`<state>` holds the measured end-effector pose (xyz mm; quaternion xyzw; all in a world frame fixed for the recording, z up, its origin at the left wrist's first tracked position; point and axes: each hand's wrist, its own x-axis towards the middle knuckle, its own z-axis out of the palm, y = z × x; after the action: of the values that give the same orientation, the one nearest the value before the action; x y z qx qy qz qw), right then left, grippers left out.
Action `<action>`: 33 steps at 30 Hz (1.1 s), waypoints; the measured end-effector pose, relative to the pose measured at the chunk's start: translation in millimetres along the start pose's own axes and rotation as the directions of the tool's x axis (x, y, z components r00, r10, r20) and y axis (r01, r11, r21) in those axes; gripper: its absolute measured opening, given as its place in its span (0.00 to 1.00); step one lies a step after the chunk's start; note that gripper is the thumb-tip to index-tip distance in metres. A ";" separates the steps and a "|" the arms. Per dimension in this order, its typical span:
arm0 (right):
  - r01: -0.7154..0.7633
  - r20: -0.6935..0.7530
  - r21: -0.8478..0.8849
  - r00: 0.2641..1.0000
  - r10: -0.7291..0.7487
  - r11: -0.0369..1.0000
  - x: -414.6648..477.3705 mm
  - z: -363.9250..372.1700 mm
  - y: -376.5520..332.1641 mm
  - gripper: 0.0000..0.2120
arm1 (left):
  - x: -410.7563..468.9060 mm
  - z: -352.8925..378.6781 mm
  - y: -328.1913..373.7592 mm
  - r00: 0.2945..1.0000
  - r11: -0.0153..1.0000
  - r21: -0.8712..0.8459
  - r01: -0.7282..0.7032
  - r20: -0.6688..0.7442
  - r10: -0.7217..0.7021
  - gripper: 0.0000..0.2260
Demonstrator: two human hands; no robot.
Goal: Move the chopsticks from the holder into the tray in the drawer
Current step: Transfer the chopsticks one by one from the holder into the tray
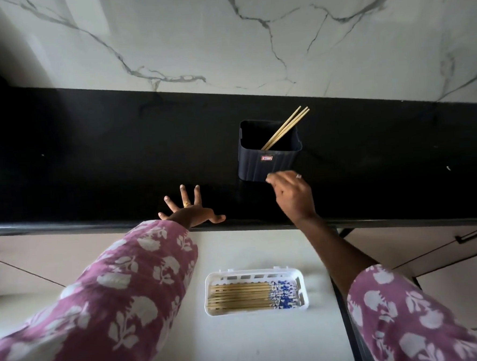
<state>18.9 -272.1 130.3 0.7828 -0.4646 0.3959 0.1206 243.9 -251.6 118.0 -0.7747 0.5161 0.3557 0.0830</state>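
The fingers (272,178) of the right hand (292,193) are loosely curled and a little blurred. They seem to grasp nothing. They are just at the lower front of the holder (267,164), and I cannot tell if they touch it. The fingers (183,193) of the left hand (190,212) are spread out straight and rest flat on the black desk (91,161) near its front edge, also holding nothing.

The holder is a dark square cup that stands upright on the desk. A few chopsticks (284,128) lean inside it toward its far right corner, and their upper ends come out over the rim. Below the desk edge, the white tray (300,277) lies in the open drawer (256,346). It carries a bundle (239,297) of chopsticks lying side by side, with the blue patterned ends to the right.

I judge the chopsticks to be light, thin and stiff, probably bamboo, smooth enough to roll or slide between the fingers. The best place to take them is the free upper ends above the rim, pinching all of them together. The holder looks light, so it may tip if the sticks drag on its wall.
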 end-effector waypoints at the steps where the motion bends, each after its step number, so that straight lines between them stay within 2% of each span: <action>1: -0.049 -0.053 0.005 0.997 0.050 0.999 11.8 -1.0 4.5 0.08 | 0.9 0.5 -0.3 1.000 1.000 0.012 -0.002 -0.006 0.002 0.42; 4: -0.220 -0.134 0.036 0.966 0.222 0.975 49.3 -4.9 16.8 0.04 | 3.9 0.8 -0.5 1.000 1.000 0.006 0.001 -0.003 -0.001 0.42; 6: -0.351 -0.125 0.057 0.926 0.356 0.935 72.9 -6.2 23.1 0.04 | 5.0 0.1 -0.3 1.000 1.000 0.005 0.002 0.001 -0.002 0.43; 8: -0.540 -0.070 0.100 0.834 0.547 0.836 91.0 -6.9 29.1 0.08 | 6.2 0.7 -0.2 1.000 1.000 0.003 0.001 0.000 -0.001 0.43; 11: -0.756 0.028 0.172 0.644 0.764 0.631 110.1 -0.8 46.9 0.13 | 8.7 1.0 -0.9 1.000 1.000 0.003 -0.011 -0.005 0.011 0.44; 18: -0.904 0.143 0.274 0.376 0.915 0.329 129.9 23.2 85.1 0.19 | 12.5 -0.2 -1.2 1.000 1.000 0.003 -0.016 0.012 0.016 0.48; 23: -0.903 0.201 0.348 0.336 0.920 0.253 133.0 37.4 91.2 0.16 | 12.4 -1.3 0.2 1.000 1.000 0.000 -0.006 0.017 0.006 0.49; 33: -0.872 0.197 0.450 0.306 0.931 0.192 139.3 31.9 89.9 0.13 | 14.0 -0.2 -0.5 1.000 1.000 -0.013 -0.007 0.012 0.007 0.49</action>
<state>-3.4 -426.3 195.2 0.3364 -0.7114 0.5367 -0.3044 247.4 -261.8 109.1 -0.7711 0.5162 0.3641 0.0799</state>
